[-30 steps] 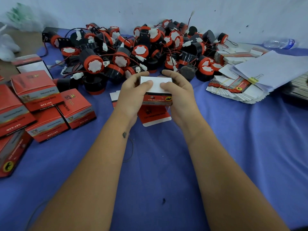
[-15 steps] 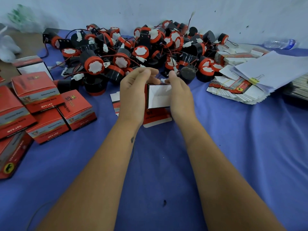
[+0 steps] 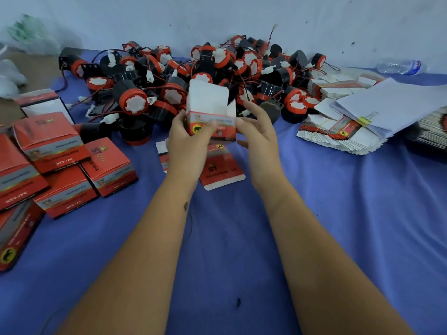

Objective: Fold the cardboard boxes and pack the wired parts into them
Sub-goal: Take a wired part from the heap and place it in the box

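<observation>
- Red cardboard, white inside: the box [image 3: 212, 119] sits upright in your left hand [image 3: 187, 141], fingers curled round its lower left side, top flap standing open toward the wall.
- Your right hand [image 3: 260, 139] is just beside the box's right wall, fingers loose; whether they touch it is hard to tell, and they hold nothing.
- The parts [image 3: 193, 76] lie heaped straight beyond the box, so the open mouth already faces them; your free right hand looks the better one to reach forward.
- A flat box blank [image 3: 222, 170] lies on the blue cloth [image 3: 338, 213] under your hands.
- Packed boxes [image 3: 60, 165] at your left read "Genuine Parts" and what looks like "QTY:1PC"; the held box's print is blurred, bar a black animal emblem.
</observation>
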Demonstrator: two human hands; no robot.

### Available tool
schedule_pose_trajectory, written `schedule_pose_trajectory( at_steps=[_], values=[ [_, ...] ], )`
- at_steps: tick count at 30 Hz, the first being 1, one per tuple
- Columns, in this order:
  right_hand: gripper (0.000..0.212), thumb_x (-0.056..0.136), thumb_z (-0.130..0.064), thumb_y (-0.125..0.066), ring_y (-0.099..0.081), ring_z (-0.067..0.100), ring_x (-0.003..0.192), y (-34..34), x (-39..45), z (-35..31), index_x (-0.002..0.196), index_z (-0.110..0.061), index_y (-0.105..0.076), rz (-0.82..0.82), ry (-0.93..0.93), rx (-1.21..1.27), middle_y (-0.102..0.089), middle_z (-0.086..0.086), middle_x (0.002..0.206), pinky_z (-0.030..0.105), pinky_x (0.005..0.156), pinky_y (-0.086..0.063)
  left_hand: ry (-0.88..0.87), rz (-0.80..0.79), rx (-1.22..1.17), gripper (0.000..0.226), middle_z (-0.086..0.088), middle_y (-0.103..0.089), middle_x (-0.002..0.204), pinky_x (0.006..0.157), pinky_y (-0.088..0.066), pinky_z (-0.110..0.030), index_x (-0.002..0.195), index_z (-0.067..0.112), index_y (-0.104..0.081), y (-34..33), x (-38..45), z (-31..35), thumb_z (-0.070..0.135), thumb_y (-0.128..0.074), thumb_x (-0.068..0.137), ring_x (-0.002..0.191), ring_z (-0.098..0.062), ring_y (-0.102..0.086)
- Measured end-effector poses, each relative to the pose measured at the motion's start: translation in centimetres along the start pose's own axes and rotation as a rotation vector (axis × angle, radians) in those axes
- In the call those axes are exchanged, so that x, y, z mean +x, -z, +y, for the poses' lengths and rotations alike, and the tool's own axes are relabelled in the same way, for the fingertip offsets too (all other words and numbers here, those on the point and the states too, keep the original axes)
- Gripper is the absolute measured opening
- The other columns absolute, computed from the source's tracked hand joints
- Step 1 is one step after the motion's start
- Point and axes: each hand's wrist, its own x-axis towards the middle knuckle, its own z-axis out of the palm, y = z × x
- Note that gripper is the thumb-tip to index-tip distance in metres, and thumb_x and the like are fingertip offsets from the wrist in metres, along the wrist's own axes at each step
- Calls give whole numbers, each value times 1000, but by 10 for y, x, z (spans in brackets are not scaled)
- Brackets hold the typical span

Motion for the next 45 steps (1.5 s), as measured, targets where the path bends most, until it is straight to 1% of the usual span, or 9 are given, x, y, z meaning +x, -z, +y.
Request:
schedule_pose_trajectory(
  at_steps=[6,12,17,24,27,29,34,39,45],
  values=[
    [57,89,-12,-58,-47,21,113,12,40,15,142,-27,-43,383,35,-503,-45,5,131,32,88,-44,-133,-11,220,80,5,-54,132,99,-50,-42,142,25,-39,-7,3,-11,23,-81,75,119,-14,-53],
    [75,94,-42,-57,-22,39,141,22,81,24,153,-44,-10,303,-45,-829,1,15,162,52,109,-27,-181,-56,421,73,0,-55,129,98,-48,-47,133,21,-46,-11,7,-17,30,-83,71,118,-21,-54],
    [50,97,-51,-47,-37,37,130,31,92,30,144,-40,-34,247,-114,-972,-38,16,144,57,104,-31,-189,-79,432,70,3,-55,127,99,-47,-47,131,23,-46,-11,8,-19,32,-83,72,118,-20,-53],
    [39,84,-26,-63,-59,12,84,32,69,28,118,-34,-46,394,84,-489,-61,-6,97,33,67,-49,-158,-83,411,73,4,-56,131,101,-47,-47,135,25,-42,-10,7,-18,31,-83,74,121,-19,-53],
    [79,78,-6,-70,-61,5,93,41,58,22,141,-33,-30,420,9,91,-58,0,114,15,73,-53,-159,-89,383,80,5,-54,136,100,-48,-48,141,28,-35,-9,6,-16,28,-81,76,123,-19,-53],
    [85,79,3,-70,-61,21,112,44,53,19,149,-19,-26,384,-82,267,-56,11,129,27,92,-54,-152,-99,349,80,4,-50,143,101,-48,-48,144,30,-31,-9,5,-14,27,-78,79,125,-20,-52],
    [15,94,-11,-62,-67,24,95,42,30,13,107,-4,-64,309,-226,820,-71,10,95,34,94,-53,-105,-85,228,52,9,-54,131,73,-45,-16,139,34,-39,-3,1,-11,27,-63,93,117,-12,-54],
    [14,94,-30,-62,-61,11,83,43,12,11,97,-17,-67,237,-239,834,-69,2,92,23,70,-40,-119,-63,309,43,3,-51,130,94,-50,-36,139,31,-46,1,0,-10,25,-52,97,121,-18,-51],
    [14,91,1,-60,-60,11,79,27,9,-2,93,-13,-59,185,-42,569,-65,-2,82,22,77,-47,-129,-86,295,49,3,-48,137,104,-45,-50,146,37,-40,0,-3,-8,28,-47,98,129,-22,-45]
  ],
)
